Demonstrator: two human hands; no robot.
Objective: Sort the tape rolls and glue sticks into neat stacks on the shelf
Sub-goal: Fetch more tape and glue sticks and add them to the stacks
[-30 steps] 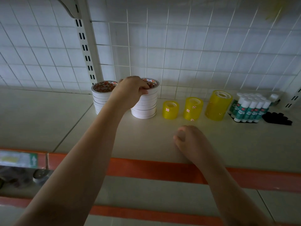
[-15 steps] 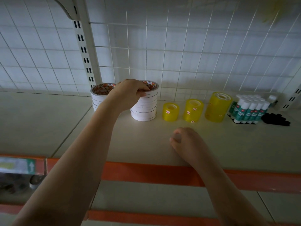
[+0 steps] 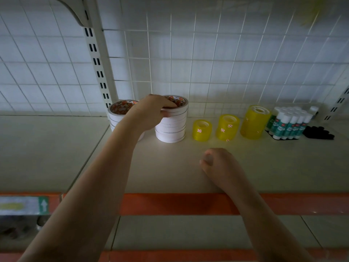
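My left hand (image 3: 151, 112) curls over the top of the white tape stack (image 3: 171, 127) at twelve o'clock on the shelf (image 3: 273, 167), fingers gripping its upper rolls; my right hand (image 3: 219, 165) rests at five o'clock, loosely fisted, holding nothing. Yellow rolls (image 3: 228, 127) and glue sticks (image 3: 289, 123) stand toward two o'clock.

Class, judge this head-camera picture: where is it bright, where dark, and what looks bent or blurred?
Head view: backlit grid wall is brightest; the shelf and arms are dim; wide-angle lens curves the grid lines; the price label at the lower left is blurred.

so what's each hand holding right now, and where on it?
The left hand grips the top rim of the right-hand white tape stack, fingers over the upper rolls. The right hand rests curled on the shelf, holding nothing visible.
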